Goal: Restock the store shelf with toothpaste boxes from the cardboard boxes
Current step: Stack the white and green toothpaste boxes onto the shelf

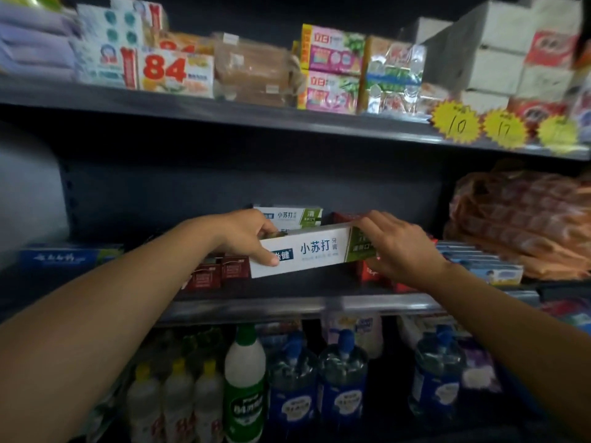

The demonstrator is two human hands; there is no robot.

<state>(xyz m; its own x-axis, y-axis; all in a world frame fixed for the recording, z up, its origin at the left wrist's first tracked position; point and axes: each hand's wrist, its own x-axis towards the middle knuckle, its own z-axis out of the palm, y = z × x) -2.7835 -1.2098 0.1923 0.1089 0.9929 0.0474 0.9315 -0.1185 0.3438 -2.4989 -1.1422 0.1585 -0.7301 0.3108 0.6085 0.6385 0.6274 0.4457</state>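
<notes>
Head view: we grip a long white cardboard toothpaste box (315, 252) with green end and blue lettering, left hand (246, 235) curled round one end, right hand (401, 247) the other, over the dark metal middle shelf (287, 303) holding small red boxes (220, 271)

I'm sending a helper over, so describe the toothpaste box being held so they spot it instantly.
Find the middle shelf. Above its front edge the left hand and right hand grip a long white toothpaste box, green at its right end, unlike the small dark red boxes below.
</notes>
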